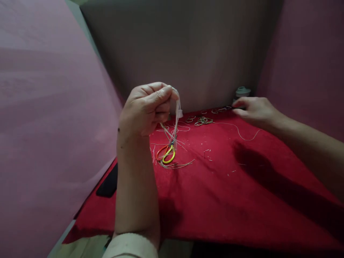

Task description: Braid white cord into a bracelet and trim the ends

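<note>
My left hand (150, 105) is raised above the table, thumb and fingers closed on a looped bundle of thin pale cords (177, 111) whose ends hang down. Below the bundle lies a pair of scissors (169, 154) with one yellow and one red handle, partly crossed by cords. At the back right, my right hand (255, 109) is closed in a pinch on a thin dark thing too unclear to name. Close to those fingers are several small braided cord pieces (219, 110). A braided cord heap (203, 121) lies farther left.
Red cloth (204, 204) covers the table, with short thread scraps (208, 156) scattered on it. A lidded jar (242, 92) stands behind my right hand. At the left edge lies a flat black object (107, 182). Pink panels (53, 107) rise at both sides, and a grey wall (182, 46) closes the back.
</note>
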